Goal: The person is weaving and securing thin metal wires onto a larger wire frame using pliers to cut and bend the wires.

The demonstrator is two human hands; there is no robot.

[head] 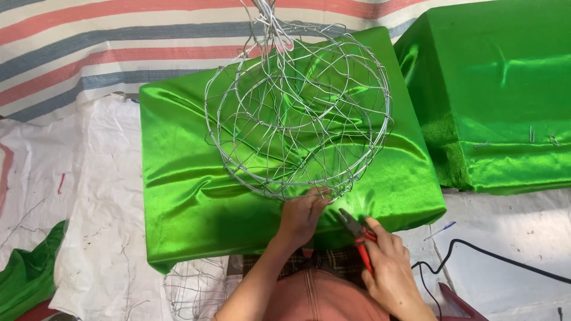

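Nearest the lens, bottom centre: pinkish lap and plaid cloth, partly cut off by the frame edge. Right hand (389, 267), fingers curled shut around red-handled pliers (357, 233), dark jaws pointing up-left toward the basket rim, not touching it. Left hand (301, 215) just beside, fingers pinched on the lower rim of the round wire basket (297, 113); fingertips hidden behind the wires. Basket resting mid-frame on a block wrapped in shiny green satin (196, 178), its twisted wire top cut off at the upper edge. Second green-wrapped block (505, 89) at upper right, partly out of frame. Striped tarp (89, 35) at upper left; white sheeting (101, 196) at left. Black cable (493, 257) lower right. More wire mesh (193, 291) bottom centre-left, hard to make out.
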